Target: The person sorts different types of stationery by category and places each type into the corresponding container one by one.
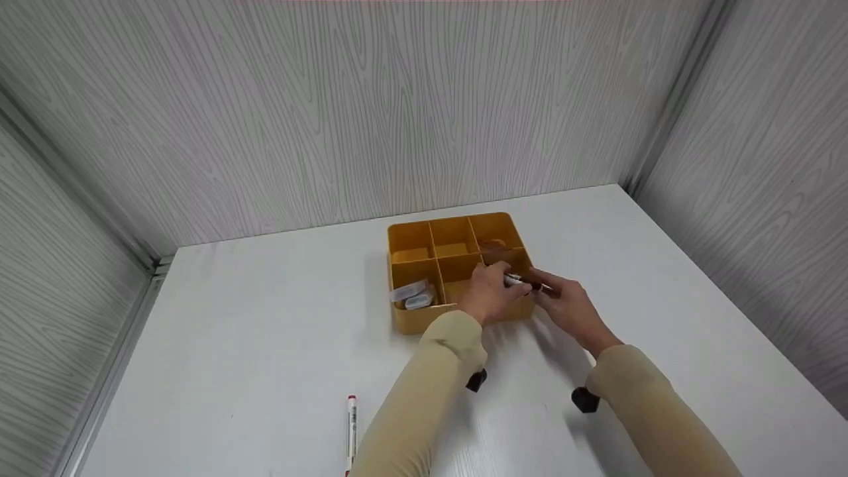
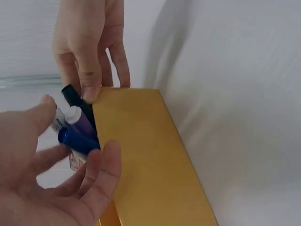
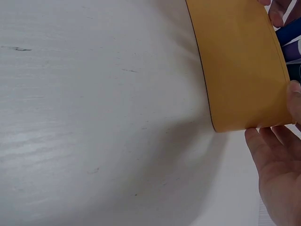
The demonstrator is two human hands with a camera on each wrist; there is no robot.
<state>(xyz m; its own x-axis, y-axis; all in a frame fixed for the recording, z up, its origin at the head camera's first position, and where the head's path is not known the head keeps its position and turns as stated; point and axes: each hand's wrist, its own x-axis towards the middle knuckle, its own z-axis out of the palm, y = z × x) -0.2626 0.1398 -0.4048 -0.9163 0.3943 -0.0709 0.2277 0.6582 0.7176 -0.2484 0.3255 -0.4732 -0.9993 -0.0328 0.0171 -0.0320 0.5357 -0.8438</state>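
Observation:
A yellow six-compartment organizer box [image 1: 417, 323] stands on the white table. Blue [image 2: 79, 141], purple [image 2: 82, 125] and dark green [image 2: 75, 98] markers stick out of its front right compartment, tilted over the rim. My left hand [image 1: 489, 291] is cupped loosely around them, its thumb beside a white marker [image 2: 58, 119] and fingertips at the box wall. At the front right corner, my right hand [image 1: 575, 310] grips the box, thumb at the rim by the dark green marker and fingers along the outer side wall.
Small translucent pieces [image 1: 419, 300] lie in the front left compartment. Something orange-brown [image 1: 493, 245] is in the back right one. A white marker with red ends [image 1: 352, 424] lies near the table's front, left of my left sleeve. Grey wood-grain panels [image 1: 358, 112] enclose the table.

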